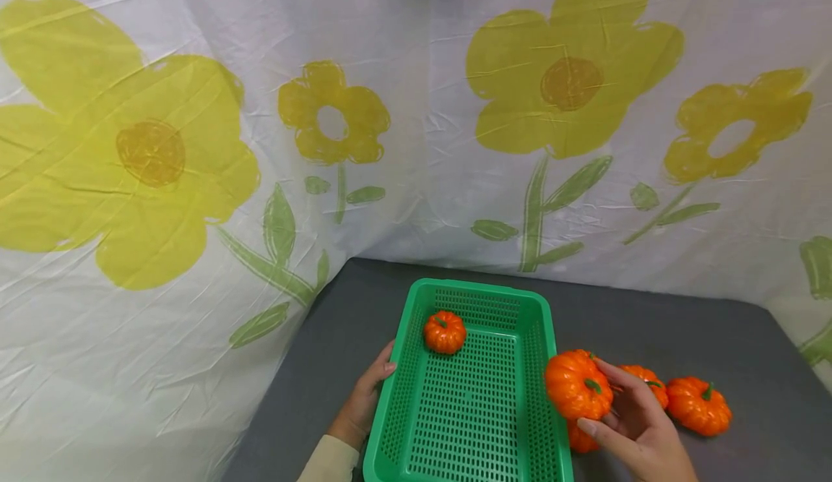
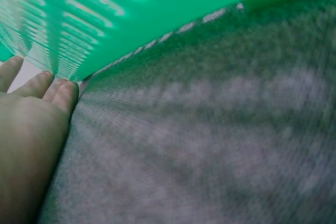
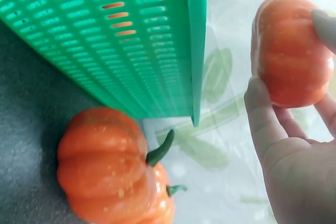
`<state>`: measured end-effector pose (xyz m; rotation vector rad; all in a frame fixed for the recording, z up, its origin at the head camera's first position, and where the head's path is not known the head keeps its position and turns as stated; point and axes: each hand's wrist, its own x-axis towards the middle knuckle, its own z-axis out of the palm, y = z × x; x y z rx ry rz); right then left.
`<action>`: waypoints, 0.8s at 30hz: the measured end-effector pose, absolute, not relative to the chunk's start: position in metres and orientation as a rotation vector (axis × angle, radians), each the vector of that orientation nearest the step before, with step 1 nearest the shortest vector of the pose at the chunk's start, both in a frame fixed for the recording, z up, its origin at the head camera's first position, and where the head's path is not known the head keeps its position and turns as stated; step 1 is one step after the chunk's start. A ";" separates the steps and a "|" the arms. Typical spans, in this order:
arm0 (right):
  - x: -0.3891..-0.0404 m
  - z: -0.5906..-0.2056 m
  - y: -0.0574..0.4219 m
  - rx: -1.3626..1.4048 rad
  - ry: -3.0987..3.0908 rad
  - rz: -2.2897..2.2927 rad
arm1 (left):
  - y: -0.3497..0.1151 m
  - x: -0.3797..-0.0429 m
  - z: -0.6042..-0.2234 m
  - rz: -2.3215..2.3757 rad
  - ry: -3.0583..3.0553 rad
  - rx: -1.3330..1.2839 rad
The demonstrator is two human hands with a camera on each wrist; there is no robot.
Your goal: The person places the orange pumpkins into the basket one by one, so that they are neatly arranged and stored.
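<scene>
So the right hand (image 1: pixel 643 431) has a glossy orange pumpkin (image 1: pixel 575 388) pinched, thumb on one side and fingers on the other, clamped around its ribbed body with the green stem left alone. It's up off the counter (image 1: pixel 728 330), just by the right long side of the green basket (image 1: pixel 484 287), not inside it.

Left hand (image 1: pixel 365 402) is at the basket's other long side, fingers fairly straight against the outer wall, not wrapped around anything that I can see.

Handling-wise, my guess is these are fake ones: light, stiff, pretty hard to break. That shine could make them a bit slippery though, so I'd grip across the fat middle, letting the fingertips settle in the grooves, and skip the stem since it looks like a poor handle. The basket looks like thin plastic, so probably light and easy to shove; bracing the wall makes sense

One small pumpkin (image 1: pixel 445 332) sits in the basket's far left corner area, and more pumpkins (image 1: pixel 699 406) are on the counter to the right
</scene>
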<state>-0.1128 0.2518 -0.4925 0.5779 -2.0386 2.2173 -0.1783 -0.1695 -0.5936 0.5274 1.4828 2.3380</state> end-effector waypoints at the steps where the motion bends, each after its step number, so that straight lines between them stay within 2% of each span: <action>1: -0.114 -0.492 0.251 0.621 -2.025 2.227 | -0.169 -0.178 -0.594 2.342 1.480 0.528; 7: -0.120 -0.492 0.243 0.751 -1.991 2.262 | -0.170 -0.178 -0.596 2.344 1.506 0.526; 17: -0.120 -0.481 0.225 0.607 -2.119 2.281 | -0.170 -0.178 -0.597 2.335 1.535 0.510; 24: -0.126 -0.476 0.216 0.701 -2.052 2.290 | -0.169 -0.177 -0.596 2.344 1.521 0.446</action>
